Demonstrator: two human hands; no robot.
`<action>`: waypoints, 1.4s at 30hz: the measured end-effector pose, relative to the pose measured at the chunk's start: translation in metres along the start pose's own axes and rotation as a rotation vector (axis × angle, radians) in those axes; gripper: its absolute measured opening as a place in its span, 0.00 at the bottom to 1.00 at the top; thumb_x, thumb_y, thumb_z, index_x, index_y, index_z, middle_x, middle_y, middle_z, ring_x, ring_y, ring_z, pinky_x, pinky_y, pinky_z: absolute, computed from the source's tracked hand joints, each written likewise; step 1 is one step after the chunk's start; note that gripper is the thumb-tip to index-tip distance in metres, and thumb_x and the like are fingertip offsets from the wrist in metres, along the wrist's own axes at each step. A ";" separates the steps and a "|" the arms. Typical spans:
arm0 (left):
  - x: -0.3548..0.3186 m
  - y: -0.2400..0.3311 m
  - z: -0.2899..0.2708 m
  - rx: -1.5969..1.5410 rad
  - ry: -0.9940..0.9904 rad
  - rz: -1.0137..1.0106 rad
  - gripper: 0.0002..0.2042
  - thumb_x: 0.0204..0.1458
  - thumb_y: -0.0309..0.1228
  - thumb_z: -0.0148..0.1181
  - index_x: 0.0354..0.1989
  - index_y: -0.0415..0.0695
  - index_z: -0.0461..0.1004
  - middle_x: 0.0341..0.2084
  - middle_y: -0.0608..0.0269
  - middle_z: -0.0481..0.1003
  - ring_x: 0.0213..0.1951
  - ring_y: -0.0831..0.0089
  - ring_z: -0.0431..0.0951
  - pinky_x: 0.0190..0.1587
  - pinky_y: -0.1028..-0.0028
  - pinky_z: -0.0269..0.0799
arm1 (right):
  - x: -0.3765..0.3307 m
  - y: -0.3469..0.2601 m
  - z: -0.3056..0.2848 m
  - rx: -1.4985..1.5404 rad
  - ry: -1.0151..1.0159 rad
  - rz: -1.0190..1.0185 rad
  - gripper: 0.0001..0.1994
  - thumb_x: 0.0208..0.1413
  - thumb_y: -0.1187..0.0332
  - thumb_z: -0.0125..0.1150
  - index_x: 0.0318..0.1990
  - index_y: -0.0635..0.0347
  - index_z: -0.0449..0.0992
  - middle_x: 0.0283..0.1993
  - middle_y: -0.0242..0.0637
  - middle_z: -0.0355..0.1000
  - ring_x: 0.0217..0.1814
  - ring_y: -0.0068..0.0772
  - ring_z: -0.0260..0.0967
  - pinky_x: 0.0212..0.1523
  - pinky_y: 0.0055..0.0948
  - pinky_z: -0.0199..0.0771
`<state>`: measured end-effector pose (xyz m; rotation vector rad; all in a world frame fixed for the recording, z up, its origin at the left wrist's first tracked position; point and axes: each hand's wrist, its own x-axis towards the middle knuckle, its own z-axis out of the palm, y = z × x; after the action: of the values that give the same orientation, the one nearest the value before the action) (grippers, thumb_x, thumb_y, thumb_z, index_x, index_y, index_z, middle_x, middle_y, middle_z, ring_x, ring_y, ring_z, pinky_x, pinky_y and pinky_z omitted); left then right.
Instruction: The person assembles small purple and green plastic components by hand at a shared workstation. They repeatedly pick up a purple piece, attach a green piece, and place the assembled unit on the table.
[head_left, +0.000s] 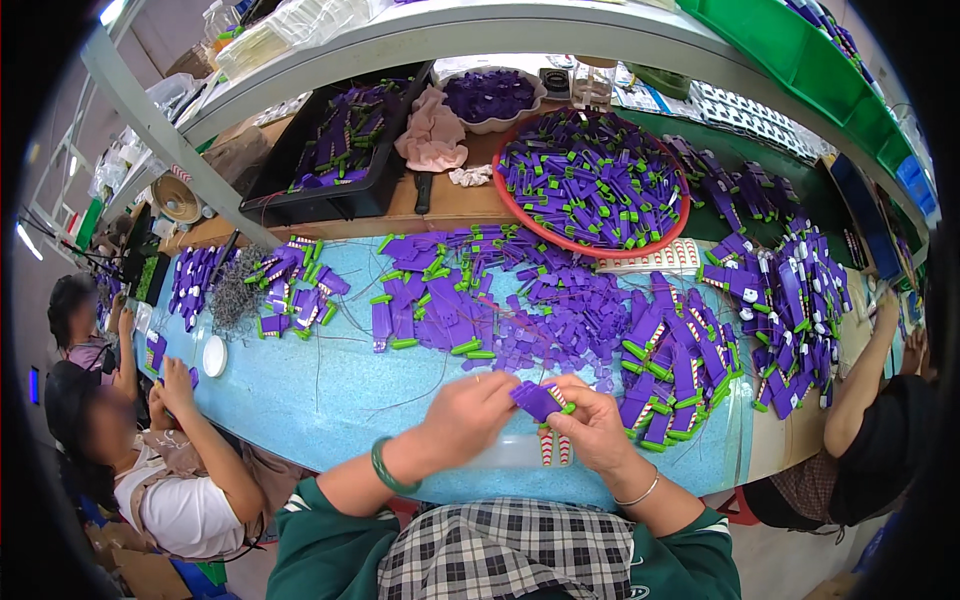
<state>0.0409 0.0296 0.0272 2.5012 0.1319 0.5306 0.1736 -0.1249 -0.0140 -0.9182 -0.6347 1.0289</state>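
In front of my body, my right hand [590, 425] pinches a flat purple plastic part [538, 402] with a green end and a red-and-white striped strip. My left hand [465, 418] is closed, its fingertips at the part's left edge; what they grip is hidden. Beneath the hands lies a sheet of striped stickers [553, 450] on the blue tabletop [280, 385]. Just beyond are a pile of small purple pieces [560, 325] and purple parts with green ends [435, 305]. Beside my right hand is a heap of striped purple-and-green parts [685, 365].
A red basket [507, 205] full of purple-and-green parts stands behind, with a black crate [300, 207] to its left. A white round lid [214, 356] and tangled wires [236, 290] lie left. A shelf edge [480, 48] crosses above. Co-workers sit at left [190, 500] and right [860, 450].
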 end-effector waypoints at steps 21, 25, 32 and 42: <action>-0.040 -0.014 0.021 -1.313 0.271 -0.486 0.09 0.47 0.14 0.57 0.39 0.32 0.75 0.35 0.60 0.71 0.40 0.72 0.75 0.48 0.71 0.75 | -0.013 -0.009 0.021 -0.970 0.099 -0.321 0.21 0.42 0.82 0.63 0.45 0.51 0.80 0.25 0.31 0.63 0.25 0.24 0.61 0.25 0.23 0.62; -0.047 -0.018 0.022 -1.276 0.165 -0.520 0.10 0.47 0.14 0.58 0.39 0.32 0.76 0.35 0.58 0.73 0.37 0.73 0.76 0.44 0.74 0.76 | -0.011 -0.028 0.017 -1.056 -0.054 -0.167 0.20 0.42 0.80 0.65 0.45 0.50 0.80 0.23 0.32 0.61 0.23 0.27 0.60 0.25 0.26 0.62; -0.042 0.008 0.020 -1.129 -0.094 -0.684 0.07 0.47 0.15 0.60 0.35 0.37 0.75 0.33 0.58 0.75 0.36 0.76 0.75 0.39 0.76 0.72 | -0.013 -0.016 0.013 -0.814 -0.193 0.185 0.17 0.44 0.77 0.66 0.45 0.55 0.78 0.28 0.32 0.68 0.28 0.23 0.67 0.29 0.23 0.65; -0.039 0.006 0.010 -0.736 -0.024 -0.306 0.05 0.44 0.22 0.65 0.27 0.38 0.74 0.34 0.63 0.69 0.32 0.75 0.72 0.34 0.76 0.68 | 0.000 -0.017 0.004 -0.876 -0.316 -0.168 0.12 0.43 0.76 0.67 0.37 0.60 0.74 0.34 0.35 0.73 0.29 0.26 0.71 0.28 0.23 0.70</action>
<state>0.0087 0.0110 0.0096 1.7289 0.2533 0.3370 0.1781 -0.1272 0.0026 -1.4309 -1.4665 0.7335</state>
